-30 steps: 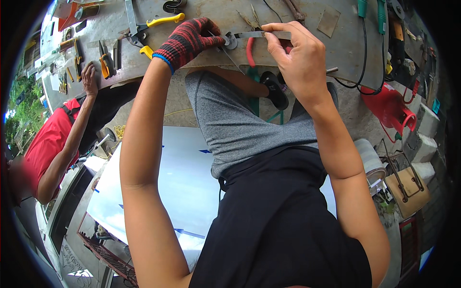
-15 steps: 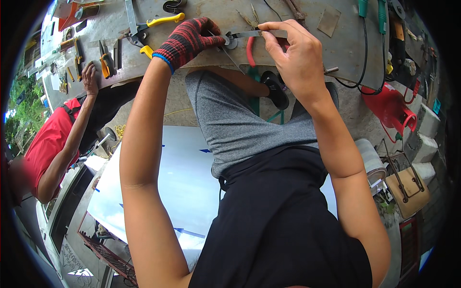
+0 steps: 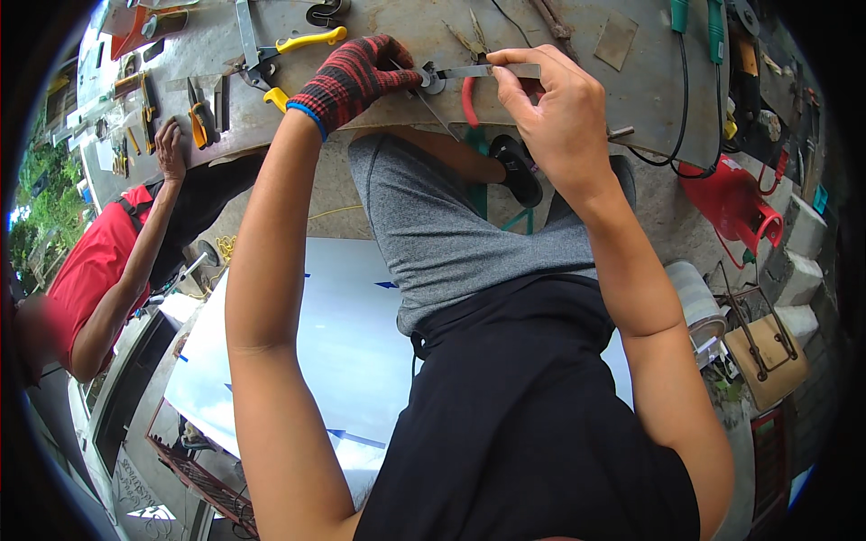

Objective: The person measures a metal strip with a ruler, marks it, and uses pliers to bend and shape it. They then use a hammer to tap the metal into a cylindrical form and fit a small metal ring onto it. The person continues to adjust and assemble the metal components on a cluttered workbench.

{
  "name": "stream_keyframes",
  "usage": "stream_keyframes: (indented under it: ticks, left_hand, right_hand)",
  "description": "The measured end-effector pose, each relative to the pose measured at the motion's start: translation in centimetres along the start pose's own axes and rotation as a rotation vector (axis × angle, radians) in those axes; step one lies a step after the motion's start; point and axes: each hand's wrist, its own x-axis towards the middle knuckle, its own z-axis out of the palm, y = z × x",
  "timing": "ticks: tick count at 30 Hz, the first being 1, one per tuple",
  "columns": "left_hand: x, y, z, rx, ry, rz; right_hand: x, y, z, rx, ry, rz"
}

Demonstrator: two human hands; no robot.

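My left hand point(image 3: 361, 76), in a red-and-black knit glove with a blue cuff, is closed at the table's front edge. Its fingers pinch a small metal piece with a round grey disc point(image 3: 435, 84). A thin metal rod point(image 3: 439, 114) slants down from beside the fingertips past the table edge. Bare, my right hand point(image 3: 557, 104) pinches a narrow flat metal strip point(image 3: 467, 71) between thumb and fingers. The strip's left end meets the small piece at the disc; whether they are joined I cannot tell. Behind lie pliers point(image 3: 473, 38), and a curved red handle point(image 3: 469, 101) shows below the strip.
Yellow-handled snips point(image 3: 287, 43) lie left on the metal table point(image 3: 406, 16), near orange-and-black pliers point(image 3: 199, 122). A square metal plate point(image 3: 617, 41) and green-handled cables point(image 3: 716, 36) are at right. A person in red point(image 3: 99, 270) rests a hand on the table's left edge.
The strip in my right hand has tilted slightly, its left end a little lower. My right hand has dipped a touch; my left hand stays nearly still.
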Motion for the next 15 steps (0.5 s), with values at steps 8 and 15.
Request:
stream_keyframes:
  ticks: [8,15]
  left_hand:
    - [0.3,-1.1,0.3,-0.097,0.020,0.045]
    - [-0.3,-1.3,0.6,-0.114,0.042,-0.015]
  right_hand:
    - [2.7,-0.3,-3.1,0.061,0.212,-0.002]
    - [12.0,-0.3,-10.4,-0.055,0.634,-0.171]
